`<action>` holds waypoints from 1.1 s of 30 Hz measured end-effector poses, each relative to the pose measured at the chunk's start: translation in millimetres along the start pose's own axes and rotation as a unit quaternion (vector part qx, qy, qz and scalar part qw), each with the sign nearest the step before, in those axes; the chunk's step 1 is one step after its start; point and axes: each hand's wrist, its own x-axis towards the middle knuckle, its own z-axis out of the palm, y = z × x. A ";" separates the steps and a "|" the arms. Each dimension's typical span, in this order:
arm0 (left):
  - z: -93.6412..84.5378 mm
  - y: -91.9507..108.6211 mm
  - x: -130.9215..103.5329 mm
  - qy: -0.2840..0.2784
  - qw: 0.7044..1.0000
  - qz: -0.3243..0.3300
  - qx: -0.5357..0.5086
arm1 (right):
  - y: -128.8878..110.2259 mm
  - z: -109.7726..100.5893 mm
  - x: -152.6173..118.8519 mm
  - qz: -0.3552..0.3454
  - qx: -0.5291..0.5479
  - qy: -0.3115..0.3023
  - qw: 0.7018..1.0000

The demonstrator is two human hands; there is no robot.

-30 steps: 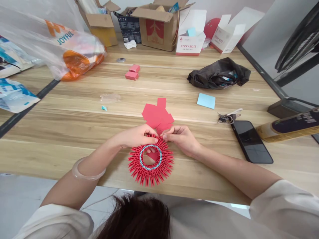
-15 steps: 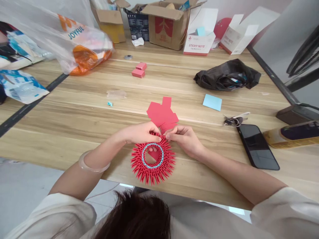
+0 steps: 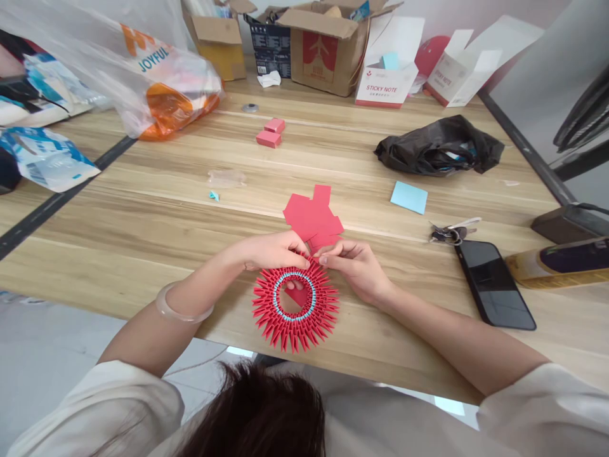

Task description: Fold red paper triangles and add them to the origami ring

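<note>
Far left, at about 10 o'clock from the hands, a printed plastic packet (image 3: 47, 166) lies across the dark seam in the table (image 3: 143, 254), and a big clear plastic bag (image 3: 143, 82) slumps behind it. Plenty of bare wood between those and the hands.

Left hand (image 3: 269, 251) sits at the 11 o'clock rim of the red paper ring (image 3: 295, 303), fingers (image 3: 297, 259) pinched nearly closed on the spiky top edge. There's a pale bangle (image 3: 183, 304) on that wrist, and the forearm crosses the near table edge. The ring lies flat, very close to that near edge, blue band around its hole.

Right hand (image 3: 354, 263) comes in at 1 o'clock on the ring, fingertips almost meeting the left ones, pinched tight on what looks like a small red piece, too small to be sure.

Just past the fingertips at 12 o'clock is a loose pile of red paper sheets (image 3: 314, 219), touching or nearly so. Further out at 12, two pink blocks (image 3: 270, 133), then cardboard boxes (image 3: 328, 47) along the far edge.

Going right: a blue sticky pad (image 3: 409, 197) at 2 o'clock, black bag (image 3: 440, 146) behind it, then keys (image 3: 450, 231) and a phone (image 3: 495, 282) at 3 o'clock, well apart from the right hand. A bottle (image 3: 561, 263) lies on its side near the right edge.
</note>
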 end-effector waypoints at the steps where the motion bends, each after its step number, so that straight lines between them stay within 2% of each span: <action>1: 0.2 0.4 -0.1 0.001 1.000 -0.001 -0.005 | -0.1 -0.1 0.1 0.001 -0.005 -0.003 1.000; 8: 2.5 0.9 -1.6 -0.023 0.996 -0.031 -0.078 | 0.3 -1.5 0.3 -0.010 -0.010 -0.020 1.000; 20: -2.7 -2.0 -0.7 0.023 0.994 -0.034 -0.096 | 1.4 -5.0 -0.4 -0.023 0.003 -0.030 0.999; 33: -1.8 -1.4 -0.7 -0.032 0.987 -0.058 -0.150 | 0.8 -8.3 -0.2 -0.033 0.002 -0.065 0.997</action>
